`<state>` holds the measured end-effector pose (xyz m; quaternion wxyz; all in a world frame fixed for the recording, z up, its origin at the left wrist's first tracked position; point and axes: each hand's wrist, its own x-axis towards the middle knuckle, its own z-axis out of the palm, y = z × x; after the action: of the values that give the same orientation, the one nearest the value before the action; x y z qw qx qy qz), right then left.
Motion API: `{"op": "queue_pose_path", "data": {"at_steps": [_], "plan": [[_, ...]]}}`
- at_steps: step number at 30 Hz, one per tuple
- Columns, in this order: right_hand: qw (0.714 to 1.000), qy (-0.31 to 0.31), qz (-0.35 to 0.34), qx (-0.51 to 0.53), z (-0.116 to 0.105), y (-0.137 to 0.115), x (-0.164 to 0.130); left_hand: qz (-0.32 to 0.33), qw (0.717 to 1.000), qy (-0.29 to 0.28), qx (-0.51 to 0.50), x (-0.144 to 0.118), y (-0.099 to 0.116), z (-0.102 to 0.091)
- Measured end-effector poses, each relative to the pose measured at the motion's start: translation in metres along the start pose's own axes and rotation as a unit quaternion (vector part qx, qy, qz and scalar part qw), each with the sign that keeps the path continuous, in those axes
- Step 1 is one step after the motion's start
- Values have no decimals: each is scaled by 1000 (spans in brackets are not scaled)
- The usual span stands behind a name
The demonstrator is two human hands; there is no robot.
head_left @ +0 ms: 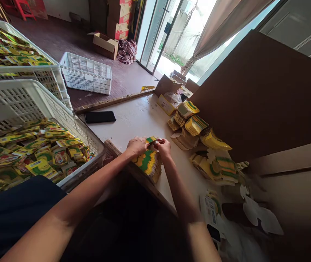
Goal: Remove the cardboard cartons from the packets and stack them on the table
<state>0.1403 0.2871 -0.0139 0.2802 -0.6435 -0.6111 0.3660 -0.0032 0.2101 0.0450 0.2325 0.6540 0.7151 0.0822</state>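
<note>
- On the far left, a white crate [8,70] is full of yellow and green packets [8,45].
- In front of it, a second white crate, the near crate [57,109], has lots more small packets [40,153] lying in a jumble.
- Behind these, a white basket [90,77] with holes in its sides sits on the floor.
- A black phone [100,116] lies flat on the pale table [139,116], near the wooden edge.
- Past the table, an open brown box [105,46] stands on the floor.
- The left hand [137,146] has its fingers on the left end of a yellow and green packet [151,139] and is holding it.
- That packet is just above a long row of packets [148,163], standing close together at the near edge of the table.
- The right hand [163,146] is at the packet's right end. Its fingers are bent and close together, but I cannot tell what they grip.
- Farther along, a small open box [166,104] has a clear plastic bag [173,97] in it.
- Yellow bundles [196,125] lie in a heap on the right side of the table.
- A big brown board [262,98] stands behind them.
</note>
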Motion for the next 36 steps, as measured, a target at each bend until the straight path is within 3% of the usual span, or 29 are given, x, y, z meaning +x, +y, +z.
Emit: {"op": "queue_pose_path", "data": {"at_steps": [7, 14, 24, 27, 33, 36], "plan": [[994, -57, 21, 90, 2, 8, 10, -2, 1000, -7, -6, -3, 0, -6], [996, -75, -8, 53, -26, 7, 11, -24, 1000, 0, -15, -9, 4, -11], [973, -216, -69, 44, -72, 14, -41, -61, 998, 7, -30, -3, 5, -9], [978, -189, -88, 26, -73, 12, -43, -54, 998, 1, -23, -5, 5, -9], [986, -19, -160, -35, -60, 0, -31, -51, 999, -7, -8, -7, 5, -11], [979, 10, -185, -83, -53, -3, -31, -47, 999, -9, -8, -6, 5, -10]]}}
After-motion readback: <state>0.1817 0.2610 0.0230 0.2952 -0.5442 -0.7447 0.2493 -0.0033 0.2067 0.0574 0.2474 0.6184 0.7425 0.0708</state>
